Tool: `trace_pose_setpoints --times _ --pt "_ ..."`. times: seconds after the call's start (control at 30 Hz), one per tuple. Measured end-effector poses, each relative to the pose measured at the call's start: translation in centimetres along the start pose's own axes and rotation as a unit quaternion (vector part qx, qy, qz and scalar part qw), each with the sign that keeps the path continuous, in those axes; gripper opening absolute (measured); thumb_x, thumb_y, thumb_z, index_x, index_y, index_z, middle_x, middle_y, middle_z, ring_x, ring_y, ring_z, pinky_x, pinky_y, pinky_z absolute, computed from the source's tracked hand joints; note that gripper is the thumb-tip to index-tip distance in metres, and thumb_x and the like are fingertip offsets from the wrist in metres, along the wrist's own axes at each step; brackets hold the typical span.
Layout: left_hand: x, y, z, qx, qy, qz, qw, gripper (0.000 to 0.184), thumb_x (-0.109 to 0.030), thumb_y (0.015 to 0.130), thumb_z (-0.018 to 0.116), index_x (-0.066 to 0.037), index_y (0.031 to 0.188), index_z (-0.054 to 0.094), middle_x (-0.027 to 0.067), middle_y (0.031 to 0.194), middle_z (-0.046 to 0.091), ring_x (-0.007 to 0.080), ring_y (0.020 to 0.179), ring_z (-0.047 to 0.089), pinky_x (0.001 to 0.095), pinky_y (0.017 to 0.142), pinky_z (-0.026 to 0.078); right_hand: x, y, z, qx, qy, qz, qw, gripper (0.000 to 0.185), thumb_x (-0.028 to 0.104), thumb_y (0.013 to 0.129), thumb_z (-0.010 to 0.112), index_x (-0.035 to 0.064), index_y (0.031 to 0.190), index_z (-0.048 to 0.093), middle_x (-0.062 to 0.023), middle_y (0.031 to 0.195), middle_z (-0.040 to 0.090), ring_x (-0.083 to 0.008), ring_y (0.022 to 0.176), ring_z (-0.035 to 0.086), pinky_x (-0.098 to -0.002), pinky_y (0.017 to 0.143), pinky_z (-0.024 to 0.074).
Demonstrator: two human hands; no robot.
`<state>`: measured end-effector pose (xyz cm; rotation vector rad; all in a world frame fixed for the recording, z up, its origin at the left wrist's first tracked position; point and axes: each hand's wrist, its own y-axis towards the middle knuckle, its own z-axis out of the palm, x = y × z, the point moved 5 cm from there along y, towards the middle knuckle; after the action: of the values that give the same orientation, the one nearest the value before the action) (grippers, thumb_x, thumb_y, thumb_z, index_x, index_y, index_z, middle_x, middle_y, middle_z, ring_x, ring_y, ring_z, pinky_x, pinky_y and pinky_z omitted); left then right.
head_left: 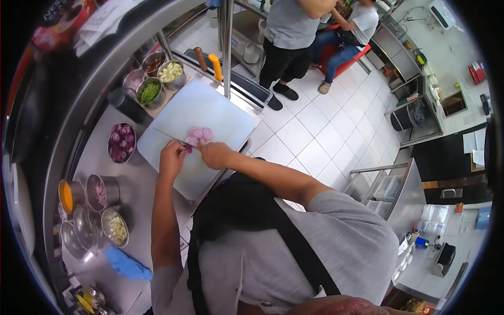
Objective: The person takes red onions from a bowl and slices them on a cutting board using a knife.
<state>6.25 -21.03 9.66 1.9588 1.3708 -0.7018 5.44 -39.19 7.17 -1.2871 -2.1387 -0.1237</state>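
A white cutting board (231, 113) lies under both of my hands. My right hand (215, 155) is closed round a knife (170, 136), whose thin blade points toward the board's left edge; the fist hides its handle. Fingertips of my left hand (172, 158) are pinched on a small purple shallot (188, 149) beside the blade, partly covered by the fingers. Just beyond the knife sits a small pile of pale pink shallot slices (199, 135). Left of the board stands a metal bowl of peeled purple shallots (122, 143).
Metal cups with chopped greens (149, 93) and pale diced pieces (170, 72) stand behind the board, near a dark cylinder (126, 104). More bowls and a blue cloth (127, 263) lie at left. Upright tool handles (215, 66) and a metal post (227, 52) rise at the far corner. Two people are beyond.
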Motion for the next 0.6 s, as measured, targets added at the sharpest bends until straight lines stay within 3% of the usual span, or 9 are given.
trace_pose_setpoints --times 0.17,0.27,0.37,0.47,0.6 --pt "0.6 -0.5 0.2 -0.013 -0.032 -0.007 0.999 0.017 0.014 0.083 0.076 0.006 0.091 0.064 0.0157 0.095 0.065 0.0266 0.081 0.07 0.0329 0.077 0.057 2.1 -0.8 -2.6 0.026 -0.012 0.0 1.0 0.028 0.009 0.099 0.05 -0.0037 0.124 0.054 -0.0285 0.111 0.074 -0.0445 0.107 0.073 -0.0536 0.094 0.0564" --pt "0.4 -0.6 0.1 -0.01 -0.032 -0.011 0.999 0.016 0.015 0.084 0.076 0.007 0.092 0.063 0.0154 0.096 0.065 0.027 0.083 0.071 0.033 0.078 0.058 1.1 -0.1 -0.9 0.023 0.01 0.02 0.999 0.031 0.021 0.103 0.057 -0.0006 0.124 0.052 -0.0291 0.111 0.073 -0.0466 0.11 0.071 -0.0551 0.098 0.0522" --pt "0.1 -0.6 -0.1 -0.007 -0.022 -0.011 1.0 0.015 0.014 0.085 0.075 0.007 0.093 0.064 0.0151 0.095 0.065 0.0264 0.084 0.071 0.0327 0.079 0.058 0.6 0.5 -0.5 0.032 0.019 0.023 0.999 0.03 0.021 0.103 0.057 -0.0002 0.124 0.052 -0.029 0.11 0.073 -0.0468 0.11 0.071 -0.0552 0.099 0.052" --pt "0.5 -0.7 -0.1 -0.015 -0.031 -0.004 0.999 0.014 0.014 0.086 0.074 0.007 0.093 0.064 0.0152 0.095 0.065 0.0258 0.085 0.071 0.0324 0.079 0.058 2.5 -0.7 -2.6 0.03 -0.007 0.002 1.0 0.031 0.006 0.097 0.05 -0.005 0.126 0.054 -0.0307 0.113 0.073 -0.0449 0.11 0.073 -0.0524 0.096 0.0561" --pt "0.6 -0.9 0.1 -0.017 -0.029 -0.009 0.999 0.014 0.012 0.086 0.075 0.007 0.094 0.065 0.0156 0.097 0.067 0.0256 0.086 0.071 0.0316 0.079 0.057 1.5 -0.2 -0.9 0.03 0.013 0.018 0.999 0.032 0.01 0.099 0.052 -0.004 0.128 0.054 -0.0301 0.111 0.074 -0.0458 0.108 0.072 -0.0529 0.095 0.0556"
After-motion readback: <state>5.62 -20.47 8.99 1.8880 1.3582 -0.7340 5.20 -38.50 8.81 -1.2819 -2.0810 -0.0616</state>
